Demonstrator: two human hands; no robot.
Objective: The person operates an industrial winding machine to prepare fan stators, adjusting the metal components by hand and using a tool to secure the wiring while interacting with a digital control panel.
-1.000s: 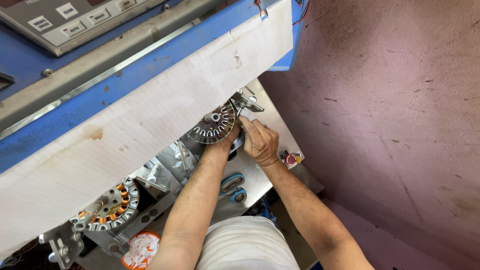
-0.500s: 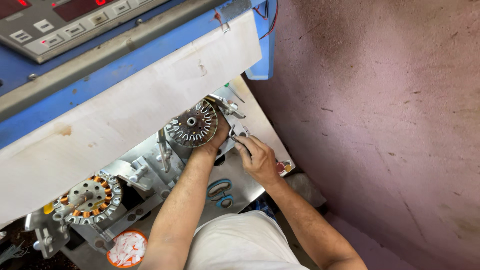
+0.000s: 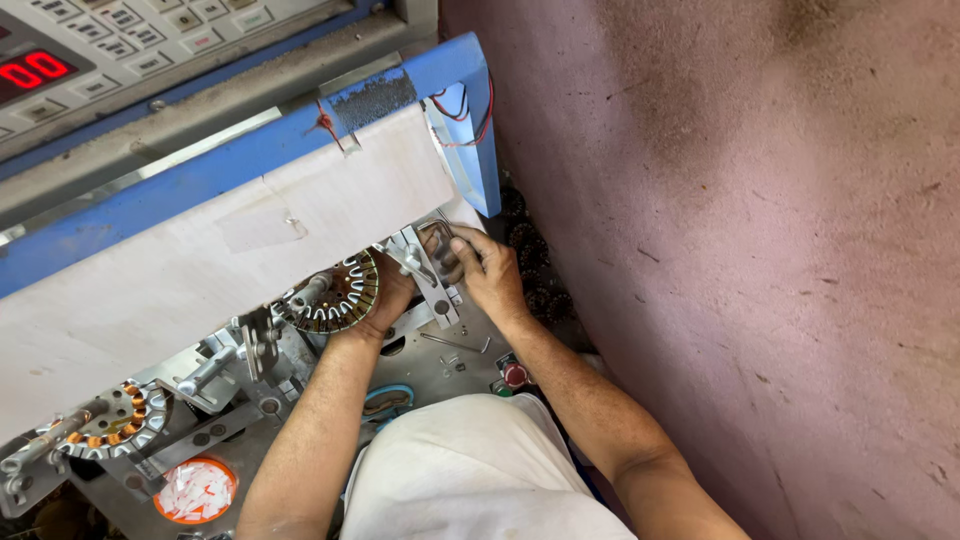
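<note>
Two bare hands work at a metal winding machine. The left hand (image 3: 392, 292) cups the right edge of a round slotted stator core (image 3: 335, 293) mounted at the picture's centre. At three o'clock from it, the right hand (image 3: 490, 270) closes its fingers around a small metal lever (image 3: 437, 243) on an upright bracket (image 3: 425, 275). At eight o'clock, a second stator with copper windings (image 3: 112, 418) sits on the steel counter (image 3: 455, 375). Above, at eleven o'clock, lies a grey control panel (image 3: 150, 40).
</note>
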